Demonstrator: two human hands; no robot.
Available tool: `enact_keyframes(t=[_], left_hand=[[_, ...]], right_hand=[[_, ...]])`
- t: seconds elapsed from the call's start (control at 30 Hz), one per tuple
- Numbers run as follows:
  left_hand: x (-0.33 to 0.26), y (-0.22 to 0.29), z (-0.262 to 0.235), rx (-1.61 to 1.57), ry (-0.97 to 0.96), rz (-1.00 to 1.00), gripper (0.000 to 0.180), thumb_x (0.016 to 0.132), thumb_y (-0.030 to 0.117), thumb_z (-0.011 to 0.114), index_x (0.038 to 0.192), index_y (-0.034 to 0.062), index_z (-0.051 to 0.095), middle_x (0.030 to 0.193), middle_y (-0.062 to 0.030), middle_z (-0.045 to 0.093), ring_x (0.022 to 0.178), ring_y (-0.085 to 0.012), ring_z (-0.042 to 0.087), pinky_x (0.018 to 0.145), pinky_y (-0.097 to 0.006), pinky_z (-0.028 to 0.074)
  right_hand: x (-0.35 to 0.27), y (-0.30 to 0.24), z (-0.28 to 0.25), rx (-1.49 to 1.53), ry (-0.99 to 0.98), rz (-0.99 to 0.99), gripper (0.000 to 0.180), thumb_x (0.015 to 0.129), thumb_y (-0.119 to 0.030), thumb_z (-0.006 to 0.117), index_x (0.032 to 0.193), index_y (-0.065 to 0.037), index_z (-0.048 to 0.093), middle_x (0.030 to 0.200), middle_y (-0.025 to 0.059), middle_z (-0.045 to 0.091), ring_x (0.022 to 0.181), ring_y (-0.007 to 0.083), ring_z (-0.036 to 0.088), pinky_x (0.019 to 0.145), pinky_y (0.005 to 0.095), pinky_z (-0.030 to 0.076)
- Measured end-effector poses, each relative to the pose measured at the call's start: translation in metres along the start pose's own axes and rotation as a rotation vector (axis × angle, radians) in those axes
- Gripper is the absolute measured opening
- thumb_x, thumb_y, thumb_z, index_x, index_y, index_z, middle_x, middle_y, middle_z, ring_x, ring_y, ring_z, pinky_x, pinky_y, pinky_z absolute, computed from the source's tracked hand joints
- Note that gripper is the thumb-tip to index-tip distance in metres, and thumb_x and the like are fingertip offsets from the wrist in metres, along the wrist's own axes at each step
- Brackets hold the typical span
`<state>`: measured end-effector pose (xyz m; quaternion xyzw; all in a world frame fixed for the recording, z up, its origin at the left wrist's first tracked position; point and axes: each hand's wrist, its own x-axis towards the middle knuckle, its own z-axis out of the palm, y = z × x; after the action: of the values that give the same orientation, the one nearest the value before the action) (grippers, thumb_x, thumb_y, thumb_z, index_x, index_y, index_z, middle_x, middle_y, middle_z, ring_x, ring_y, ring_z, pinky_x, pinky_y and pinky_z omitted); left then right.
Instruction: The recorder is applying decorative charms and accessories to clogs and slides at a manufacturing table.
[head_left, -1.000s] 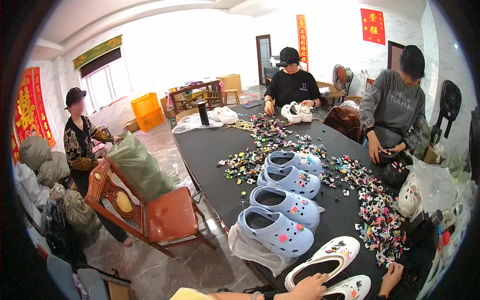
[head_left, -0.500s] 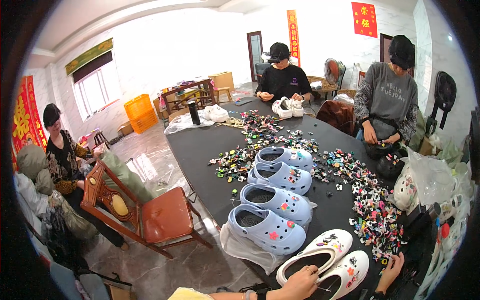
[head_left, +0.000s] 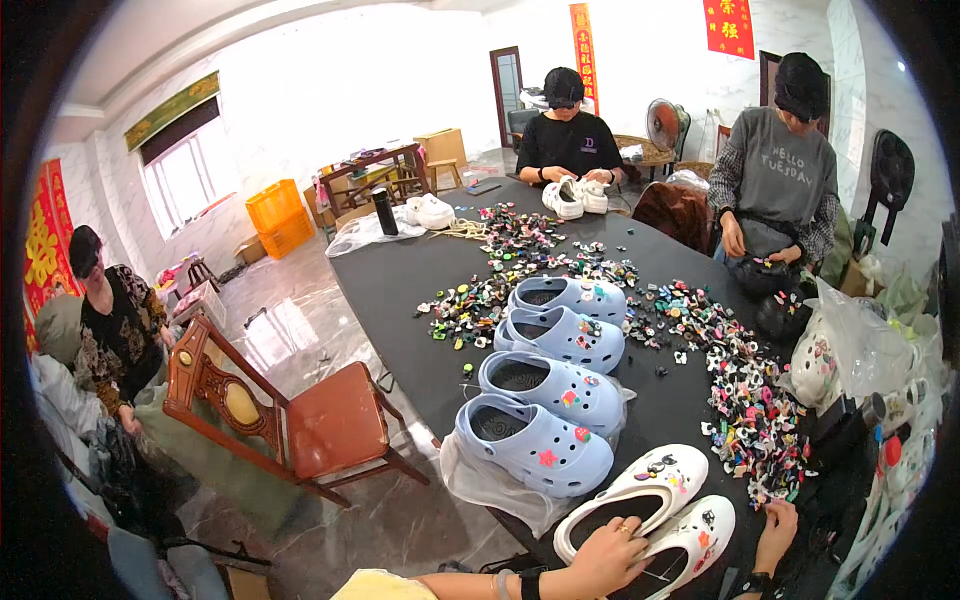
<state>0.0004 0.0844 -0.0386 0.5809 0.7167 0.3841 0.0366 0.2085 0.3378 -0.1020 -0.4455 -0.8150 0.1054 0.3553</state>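
Note:
My left hand [head_left: 608, 556] lies on the near white clog [head_left: 630, 492], fingers curled over the rim of its opening. A second white clog [head_left: 692, 535] sits right beside it, between my two hands. Both carry small decorative charms. My right hand [head_left: 775, 532] rests on the black table [head_left: 400, 290] at the near end of a long pile of colourful shoe charms [head_left: 745, 400], fingers bent down; I cannot tell whether it holds one. Several pale blue clogs [head_left: 535, 445] stand in a row beyond the white pair, the nearest on clear plastic.
Two people work at the table's far side, one with white clogs [head_left: 575, 195], one standing at the right [head_left: 780, 170]. A third person [head_left: 115, 340] bends over bags at the left. A wooden chair [head_left: 300, 420] stands by the table's left edge. Plastic bags [head_left: 860, 350] crowd the right.
The person at the left has bent down beside the chair, and the green bag that was on it is gone. My hands stay at the white clogs, my right hand now nearer the charms.

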Motion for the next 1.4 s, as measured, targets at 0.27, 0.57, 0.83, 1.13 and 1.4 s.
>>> enact_keyframes(t=[0.27,0.57,0.83,1.13,1.4], left_hand=[[-0.003,-0.005,-0.004,-0.026,-0.026,0.009,0.021,0.075,0.025,0.062,0.084,0.0056,0.062,0.093,-0.0150,0.049,0.081,-0.0312,0.049,0.070,-0.038,0.043],[-0.005,-0.008,-0.002,0.013,-0.063,0.052,0.031,0.076,0.028,0.064,0.090,0.0003,0.062,0.088,-0.0170,0.054,0.079,-0.0292,0.051,0.072,-0.036,0.042],[0.007,0.000,-0.006,0.000,-0.071,-0.016,0.024,0.067,0.013,0.067,0.086,-0.0008,0.063,0.090,-0.0194,0.050,0.085,-0.0337,0.045,0.074,-0.040,0.037],[-0.008,-0.008,0.006,0.029,-0.075,0.033,0.027,0.069,0.011,0.065,0.093,-0.0005,0.059,0.104,-0.0223,0.045,0.096,-0.0365,0.042,0.082,-0.041,0.035],[0.000,0.002,0.000,0.149,-0.005,0.269,0.026,0.080,0.021,0.058,0.100,0.0062,0.064,0.082,-0.0223,0.050,0.077,-0.0387,0.048,0.069,-0.045,0.038]], right_hand=[[-0.003,0.008,-0.002,0.056,0.190,0.122,0.019,0.085,0.002,0.044,0.101,0.000,0.054,0.105,0.0128,0.051,0.098,0.0271,0.051,0.083,0.0335,0.040],[-0.011,0.025,0.003,0.025,0.316,0.172,0.015,0.083,-0.007,0.052,0.096,0.000,0.057,0.097,0.0131,0.056,0.094,0.0281,0.053,0.083,0.0352,0.042],[0.012,0.031,0.003,0.126,0.165,0.294,0.023,0.086,-0.017,0.046,0.099,-0.004,0.059,0.097,0.0161,0.059,0.091,0.0318,0.057,0.078,0.0367,0.045],[0.030,0.026,-0.034,0.257,-0.248,0.242,0.026,0.076,-0.027,0.058,0.086,-0.003,0.058,0.083,0.0175,0.060,0.076,0.0284,0.059,0.064,0.0375,0.045],[-0.001,-0.004,-0.028,-0.076,-0.356,0.050,0.032,0.064,-0.004,0.065,0.096,-0.004,0.060,0.093,0.0135,0.053,0.090,0.0317,0.052,0.074,0.0395,0.045]])
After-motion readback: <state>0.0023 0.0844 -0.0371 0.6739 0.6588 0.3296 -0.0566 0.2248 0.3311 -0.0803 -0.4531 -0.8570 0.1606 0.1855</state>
